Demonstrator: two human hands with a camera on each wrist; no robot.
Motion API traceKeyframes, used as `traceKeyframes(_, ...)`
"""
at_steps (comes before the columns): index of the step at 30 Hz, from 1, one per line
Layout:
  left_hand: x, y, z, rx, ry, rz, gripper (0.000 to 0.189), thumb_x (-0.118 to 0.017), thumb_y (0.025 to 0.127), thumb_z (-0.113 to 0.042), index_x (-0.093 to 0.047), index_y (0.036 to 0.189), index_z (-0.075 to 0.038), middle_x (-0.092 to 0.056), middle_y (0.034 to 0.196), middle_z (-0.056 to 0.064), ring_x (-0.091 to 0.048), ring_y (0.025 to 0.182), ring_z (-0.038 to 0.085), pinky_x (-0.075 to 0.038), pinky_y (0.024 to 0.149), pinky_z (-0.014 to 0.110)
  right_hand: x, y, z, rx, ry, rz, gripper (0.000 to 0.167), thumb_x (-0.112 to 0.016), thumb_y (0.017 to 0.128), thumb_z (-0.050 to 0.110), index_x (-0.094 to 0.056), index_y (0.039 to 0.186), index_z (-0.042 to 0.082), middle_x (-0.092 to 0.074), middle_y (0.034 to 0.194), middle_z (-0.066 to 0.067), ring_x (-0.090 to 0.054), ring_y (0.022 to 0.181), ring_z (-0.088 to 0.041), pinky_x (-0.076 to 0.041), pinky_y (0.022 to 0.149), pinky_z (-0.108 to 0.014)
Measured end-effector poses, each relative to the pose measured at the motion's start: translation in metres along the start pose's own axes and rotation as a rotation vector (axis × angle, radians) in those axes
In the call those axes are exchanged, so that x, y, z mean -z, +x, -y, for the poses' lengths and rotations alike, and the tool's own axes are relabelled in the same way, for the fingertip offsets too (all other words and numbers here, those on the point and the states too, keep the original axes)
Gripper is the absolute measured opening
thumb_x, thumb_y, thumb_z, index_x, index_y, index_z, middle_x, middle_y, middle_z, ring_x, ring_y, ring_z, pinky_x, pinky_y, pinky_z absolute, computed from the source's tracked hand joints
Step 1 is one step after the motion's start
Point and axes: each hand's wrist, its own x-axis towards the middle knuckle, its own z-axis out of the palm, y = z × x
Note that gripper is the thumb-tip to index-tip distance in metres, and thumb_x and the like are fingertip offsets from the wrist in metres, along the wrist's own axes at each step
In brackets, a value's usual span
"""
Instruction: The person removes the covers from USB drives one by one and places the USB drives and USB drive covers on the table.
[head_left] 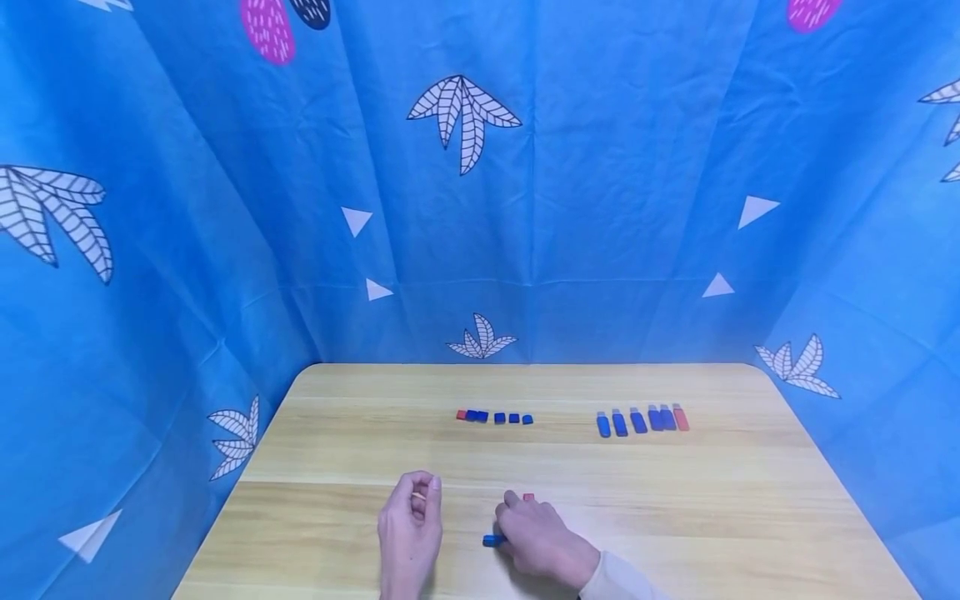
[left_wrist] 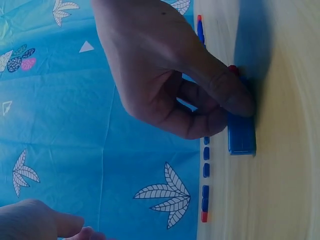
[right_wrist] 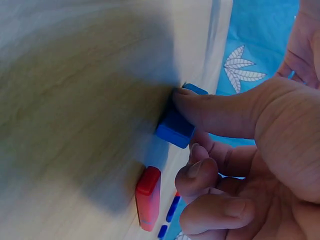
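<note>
My right hand point(head_left: 536, 533) is low over the table's near part, thumb and fingers pinching a blue USB flash drive point(head_left: 492, 540). The drive's blunt blue end point(left_wrist: 242, 137) points left; in the right wrist view the thumb lies along the dark blue body point(right_wrist: 175, 129). Fingers hide part of it. Just beyond that hand is a red USB flash drive point(right_wrist: 149, 200), mostly covered in the head view. My left hand point(head_left: 411, 525) is held to the left, fingers loosely bent toward the thumb, nothing visible between them.
Along the far part of the wooden table point(head_left: 322, 450) runs a row of small blue and red caps point(head_left: 499, 418). To their right several uncapped blue drives and a red one point(head_left: 681, 418) lie side by side. A blue patterned curtain point(head_left: 600, 208) stands behind.
</note>
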Motion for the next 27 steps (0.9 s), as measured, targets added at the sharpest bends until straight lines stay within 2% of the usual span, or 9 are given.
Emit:
traceKeyframes(3,0.0,0.0,-0.001,-0.017,-0.006,0.001,0.005,-0.067,0.098,-0.015,-0.068,0.095,-0.012,-0.065,0.081,-0.003,-0.054,0.063,0.0,-0.051,0.058,0.019,0.001,-0.001,-0.001,-0.005,0.053,-0.015,0.016,-0.078,0.087,0.023,-0.063,0.083,0.018,-0.049,0.081,0.007,-0.042,0.066,-0.006,-0.039,0.052,-0.023)
traceKeyframes(5,0.0,0.001,-0.002,-0.035,-0.011,-0.006,0.005,-0.067,0.098,-0.014,-0.068,0.094,-0.012,-0.065,0.08,-0.004,-0.054,0.063,0.0,-0.051,0.058,0.019,0.004,0.0,-0.003,-0.008,0.139,-0.06,0.015,-0.077,0.088,0.022,-0.063,0.084,0.018,-0.049,0.081,0.008,-0.042,0.065,-0.004,-0.039,0.053,-0.02)
traceKeyframes(9,0.0,0.004,-0.007,-0.081,-0.023,-0.02,0.006,-0.066,0.098,-0.014,-0.068,0.093,-0.013,-0.065,0.079,-0.006,-0.054,0.063,0.001,-0.051,0.058,0.02,0.02,0.005,-0.01,-0.016,0.409,-0.171,0.012,-0.073,0.092,0.02,-0.062,0.087,0.016,-0.053,0.081,0.008,-0.044,0.065,-0.001,-0.042,0.056,-0.017)
traceKeyframes(13,-0.001,0.006,-0.016,-0.107,-0.055,-0.002,0.006,-0.067,0.098,-0.017,-0.069,0.095,-0.013,-0.065,0.079,-0.008,-0.054,0.064,0.001,-0.051,0.058,0.02,0.043,0.008,-0.019,-0.006,0.668,-0.236,0.01,-0.068,0.096,0.018,-0.061,0.089,0.014,-0.058,0.076,0.006,-0.049,0.063,0.0,-0.046,0.056,-0.019)
traceKeyframes(17,-0.003,0.006,-0.027,-0.125,-0.093,0.037,0.006,-0.068,0.097,-0.016,-0.07,0.096,-0.011,-0.066,0.078,-0.008,-0.055,0.066,0.002,-0.051,0.06,0.02,0.06,0.006,-0.029,0.003,0.822,-0.266,0.014,-0.066,0.098,0.02,-0.06,0.089,0.012,-0.06,0.075,0.001,-0.054,0.065,-0.003,-0.05,0.058,-0.021)
traceKeyframes(21,-0.008,0.004,-0.034,-0.191,-0.111,0.068,0.004,-0.068,0.097,-0.013,-0.07,0.094,-0.013,-0.066,0.076,-0.004,-0.055,0.067,0.0,-0.051,0.062,0.02,0.072,0.001,-0.034,0.008,0.927,-0.268,0.017,-0.065,0.099,0.022,-0.061,0.091,0.008,-0.064,0.081,-0.005,-0.059,0.068,-0.005,-0.051,0.061,-0.022)
traceKeyframes(24,-0.012,0.0,-0.038,-0.254,-0.128,0.104,0.004,-0.066,0.098,-0.014,-0.07,0.095,-0.014,-0.067,0.077,-0.005,-0.055,0.069,-0.002,-0.052,0.063,0.02,0.08,-0.004,-0.035,0.005,1.03,-0.249,0.018,-0.065,0.1,0.021,-0.064,0.096,0.004,-0.067,0.082,-0.002,-0.058,0.064,-0.006,-0.048,0.057,-0.02)
traceKeyframes(27,-0.016,-0.004,-0.042,-0.301,-0.143,0.168,0.005,-0.064,0.1,-0.016,-0.069,0.098,-0.016,-0.066,0.08,-0.008,-0.056,0.071,-0.003,-0.052,0.064,0.02,0.084,-0.01,-0.035,0.02,1.152,-0.231,0.019,-0.064,0.1,0.018,-0.065,0.1,-0.001,-0.069,0.081,0.003,-0.054,0.058,-0.006,-0.044,0.051,-0.018)
